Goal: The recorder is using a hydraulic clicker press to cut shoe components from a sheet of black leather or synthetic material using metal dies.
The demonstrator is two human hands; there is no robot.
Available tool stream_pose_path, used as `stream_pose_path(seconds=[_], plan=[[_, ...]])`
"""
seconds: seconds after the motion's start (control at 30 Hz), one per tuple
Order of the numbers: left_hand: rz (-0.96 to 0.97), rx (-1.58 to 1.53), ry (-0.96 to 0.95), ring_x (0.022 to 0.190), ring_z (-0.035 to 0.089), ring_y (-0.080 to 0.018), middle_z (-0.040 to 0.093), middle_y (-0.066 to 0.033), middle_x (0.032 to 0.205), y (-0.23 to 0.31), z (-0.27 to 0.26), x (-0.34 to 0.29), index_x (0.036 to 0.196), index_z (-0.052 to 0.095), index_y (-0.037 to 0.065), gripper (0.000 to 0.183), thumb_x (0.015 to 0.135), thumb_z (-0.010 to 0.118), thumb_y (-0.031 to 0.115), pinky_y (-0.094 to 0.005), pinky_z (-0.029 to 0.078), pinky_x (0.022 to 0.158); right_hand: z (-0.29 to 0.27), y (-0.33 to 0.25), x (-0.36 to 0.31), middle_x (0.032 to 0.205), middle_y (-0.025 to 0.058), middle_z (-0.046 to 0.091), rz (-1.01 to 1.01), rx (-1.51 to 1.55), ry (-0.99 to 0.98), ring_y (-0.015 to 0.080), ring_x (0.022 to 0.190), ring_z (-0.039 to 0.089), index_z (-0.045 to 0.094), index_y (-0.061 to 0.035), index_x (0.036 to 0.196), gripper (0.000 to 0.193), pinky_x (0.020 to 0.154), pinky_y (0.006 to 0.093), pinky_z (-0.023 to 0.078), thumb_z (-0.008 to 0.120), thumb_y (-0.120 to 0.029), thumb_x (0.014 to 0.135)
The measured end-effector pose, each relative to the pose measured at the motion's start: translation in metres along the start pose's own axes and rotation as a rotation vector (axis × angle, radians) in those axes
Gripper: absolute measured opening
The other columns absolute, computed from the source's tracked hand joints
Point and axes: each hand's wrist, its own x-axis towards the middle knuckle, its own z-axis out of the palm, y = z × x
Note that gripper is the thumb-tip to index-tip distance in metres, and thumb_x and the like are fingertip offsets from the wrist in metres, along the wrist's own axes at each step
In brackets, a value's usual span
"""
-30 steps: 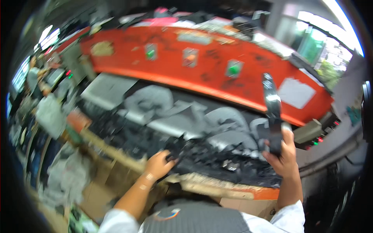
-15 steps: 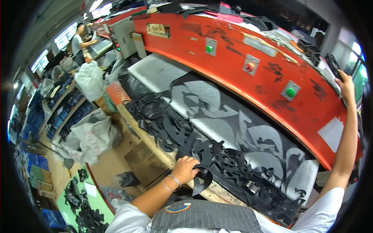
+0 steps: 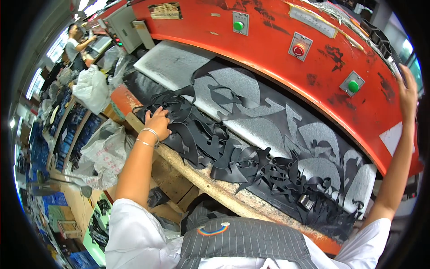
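Observation:
My left hand (image 3: 156, 123) reaches to the left end of a long heap of black sheet-material scraps (image 3: 197, 134). Its fingers are spread over the scraps at the heap's edge, and I see nothing gripped in them. Two silver bangles circle that wrist. Far to the right, my right hand (image 3: 406, 88) is raised at the end of a red machine beam (image 3: 273, 49), fingers apart and nothing visible in them. Behind the heap lies a black sheet with cut-out shapes (image 3: 268, 117) on a whitish-grey pad (image 3: 172, 62). A small shiny metal piece (image 3: 306, 201) rests among the scraps at the right.
A wooden rail (image 3: 192, 172) runs along the near edge. Two green buttons (image 3: 354, 86) and a red one (image 3: 298, 49) sit on the beam. White sacks (image 3: 105, 154) and shelves of dark blue pieces stand at the left. Another person (image 3: 76, 47) works at the far left.
My left hand has let go of a curved black strip near the rail's middle and moved left and farther away over the heap. My right hand has shifted slightly down, its fingers now raised. The view has shifted.

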Motion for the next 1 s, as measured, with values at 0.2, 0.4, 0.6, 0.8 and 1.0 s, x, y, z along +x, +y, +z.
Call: stream_pose_path(seconds=[0.2,0.4,0.6,0.8,1.0], plan=[[0.116,-0.02,-0.149,0.115,0.058,-0.0258,0.068,-0.01,0.108,-0.053,0.003,0.05,0.105,0.068,0.009,0.029,0.079,0.073,0.023,-0.0545,0.017,0.115,0.036,-0.378,-0.062,0.104,0.0121,0.066,0.063,0.821,-0.595,0.0273,0.105,0.061,0.066,-0.01,0.114,0.032,0.09,0.0388,0.049,0.071,-0.019,0.084],[0.308,-0.594,0.399,0.089,0.064,-0.0267,0.065,-0.0117,0.089,-0.162,-0.051,0.061,0.095,0.064,0.005,0.018,0.079,0.067,0.001,-0.04,0.049,0.091,0.146,-0.576,-0.083,0.114,0.0197,0.063,0.101,0.874,-0.842,0.0355,0.111,0.056,0.055,-0.0015,0.126,0.057,0.093,0.0441,0.047,0.073,-0.03,0.08],[0.223,-0.985,0.668,0.109,0.054,-0.0151,0.055,-0.0068,0.122,-0.254,-0.142,0.03,0.137,0.048,0.005,0.058,0.081,0.052,-0.007,-0.0273,0.044,0.096,0.18,-0.615,-0.07,0.103,0.0146,0.066,-0.017,0.695,-0.889,0.0345,0.1,0.061,0.065,-0.0015,0.093,0.016,0.086,0.0456,0.047,0.06,-0.003,0.078],[0.651,-0.805,0.243,0.077,0.053,-0.0178,0.056,-0.0067,0.081,-0.242,-0.115,0.042,0.088,0.066,-0.001,0.017,0.072,0.06,-0.005,-0.0266,0.041,0.071,0.082,-0.51,-0.019,0.094,0.0131,0.063,0.431,1.237,-0.529,0.0247,0.09,0.062,0.063,-0.0011,0.099,0.031,0.081,0.0311,0.049,0.05,0.015,0.075],[0.972,-0.553,-0.432,0.1,0.06,-0.0269,0.062,-0.0101,0.097,-0.15,-0.074,0.111,0.084,0.071,0.004,0.036,0.057,0.051,-0.011,-0.0337,0.048,0.088,-0.016,-0.43,-0.034,0.084,0.0103,0.064,0.201,0.963,-0.841,0.0285,0.086,0.063,0.067,-0.0026,0.093,0.029,0.077,0.0351,0.05,0.059,0.011,0.069]])
